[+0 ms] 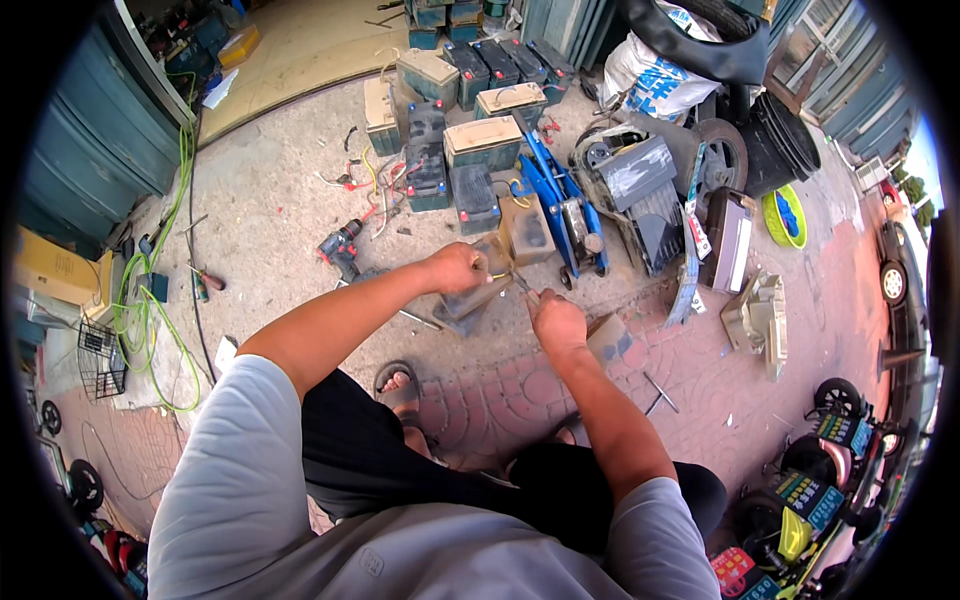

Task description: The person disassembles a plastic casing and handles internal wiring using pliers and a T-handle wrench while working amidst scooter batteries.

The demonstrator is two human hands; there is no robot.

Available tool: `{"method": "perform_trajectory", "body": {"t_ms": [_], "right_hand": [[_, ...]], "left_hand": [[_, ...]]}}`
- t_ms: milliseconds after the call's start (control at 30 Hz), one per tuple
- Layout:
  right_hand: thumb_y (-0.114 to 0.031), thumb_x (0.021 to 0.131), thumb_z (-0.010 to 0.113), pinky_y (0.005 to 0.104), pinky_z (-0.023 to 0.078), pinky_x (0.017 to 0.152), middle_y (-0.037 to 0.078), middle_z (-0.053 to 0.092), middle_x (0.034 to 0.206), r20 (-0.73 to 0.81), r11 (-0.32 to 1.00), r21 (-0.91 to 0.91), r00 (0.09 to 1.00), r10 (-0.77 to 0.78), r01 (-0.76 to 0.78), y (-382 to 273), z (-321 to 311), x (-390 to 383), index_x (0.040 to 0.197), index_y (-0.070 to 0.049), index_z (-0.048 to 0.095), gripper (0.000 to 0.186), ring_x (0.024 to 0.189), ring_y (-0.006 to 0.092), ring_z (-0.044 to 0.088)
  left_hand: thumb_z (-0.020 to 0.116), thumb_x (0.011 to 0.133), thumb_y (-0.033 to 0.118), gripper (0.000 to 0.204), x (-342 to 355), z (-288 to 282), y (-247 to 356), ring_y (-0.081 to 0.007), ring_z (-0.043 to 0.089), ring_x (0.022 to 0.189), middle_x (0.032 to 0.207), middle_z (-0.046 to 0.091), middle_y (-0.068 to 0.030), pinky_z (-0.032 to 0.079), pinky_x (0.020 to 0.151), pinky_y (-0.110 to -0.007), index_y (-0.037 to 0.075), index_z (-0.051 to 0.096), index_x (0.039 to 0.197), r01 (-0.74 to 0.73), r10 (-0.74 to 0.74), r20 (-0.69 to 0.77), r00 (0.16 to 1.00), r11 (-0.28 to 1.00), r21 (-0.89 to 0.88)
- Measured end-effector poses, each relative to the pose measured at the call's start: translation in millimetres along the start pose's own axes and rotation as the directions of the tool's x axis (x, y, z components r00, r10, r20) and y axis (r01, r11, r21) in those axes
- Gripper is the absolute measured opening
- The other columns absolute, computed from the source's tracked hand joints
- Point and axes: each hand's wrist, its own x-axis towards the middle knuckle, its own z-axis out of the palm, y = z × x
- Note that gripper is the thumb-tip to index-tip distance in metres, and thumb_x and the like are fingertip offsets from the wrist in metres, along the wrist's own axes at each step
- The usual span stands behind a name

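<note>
In front of me, my left hand (458, 268) is closed in a fist at the near side of a dusty grey-brown battery (487, 252). What its fingers hold, if anything, is hidden. A short yellow wire (499, 276) shows just right of it. My right hand (557, 322) grips a thin metal tool (521, 283), whose tip points up and left toward the wire; its exact kind is too small to tell. Another dusty brown battery (528, 232) stands beyond the tool. A brown box-shaped piece (610, 340) lies right of my right hand.
Several batteries (484, 142) stand grouped ahead, beside a blue floor jack (560, 200). A cordless drill (341, 248) and loose wires lie left of them. Scooter parts (640, 185) and a yellow-green basin (784, 216) are right. A green hose (150, 300) trails at left.
</note>
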Motion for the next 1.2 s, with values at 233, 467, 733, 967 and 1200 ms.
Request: {"method": "perform_trajectory", "body": {"t_ms": [233,467,733,967,1200], "right_hand": [[-0.039,0.102,0.060,0.0414,0.056,0.062,0.019,0.071,0.078,0.626,0.411,0.689,0.776,0.077,-0.597,7,-16,4,0.101,0.003,0.070,0.043,0.069,0.0290,0.071],[-0.038,0.101,0.061,0.0433,0.055,0.077,0.020,0.074,0.088,0.497,0.810,0.519,0.867,-0.025,-0.274,17,-31,27,0.099,0.002,0.072,0.042,0.080,0.0332,0.071],[-0.035,0.097,0.063,0.0523,0.052,0.091,0.024,0.073,0.103,0.408,0.992,0.063,0.905,-0.122,0.105,13,-88,67,0.101,0.000,0.074,0.036,0.102,0.0441,0.067],[-0.034,0.096,0.066,0.0497,0.052,0.092,0.026,0.072,0.108,0.571,0.974,0.061,0.793,-0.215,0.220,19,-77,115,0.109,-0.001,0.072,0.036,0.104,0.0423,0.068],[-0.032,0.096,0.064,0.0432,0.054,0.091,0.021,0.071,0.119,0.769,0.986,0.037,0.626,-0.131,0.161,-13,-99,140,0.122,-0.002,0.069,0.041,0.108,0.0372,0.069]], "left_hand": [[0.073,0.090,0.019,0.014,-1,-9,-25,-0.0108,0.065,0.074,0.078,0.071,-0.0020,0.051,0.070,-0.028,0.006,0.072,0.083,0.115,-0.127,0.028,0.992,0.765,-0.633],[0.071,0.087,0.016,0.017,10,-21,-21,-0.0150,0.067,0.065,0.078,0.072,-0.0070,0.055,0.062,-0.032,0.003,0.065,0.078,0.063,-0.200,-0.269,0.942,0.893,-0.445],[0.064,0.092,0.015,0.016,19,30,-16,-0.0323,0.071,0.069,0.079,0.069,-0.0198,0.056,0.066,-0.045,0.001,0.057,0.096,0.023,-0.057,-0.508,0.859,0.997,-0.072],[0.058,0.085,0.004,0.024,7,39,3,-0.0449,0.068,0.097,0.100,0.069,-0.0253,0.055,0.084,-0.051,0.003,0.055,0.109,0.011,0.018,-0.554,0.832,0.999,0.049],[0.065,0.077,0.008,0.031,-8,49,5,-0.0384,0.068,0.095,0.106,0.063,-0.0167,0.055,0.080,-0.048,0.006,0.057,0.107,-0.024,0.185,-0.472,0.862,0.945,0.327]]}}
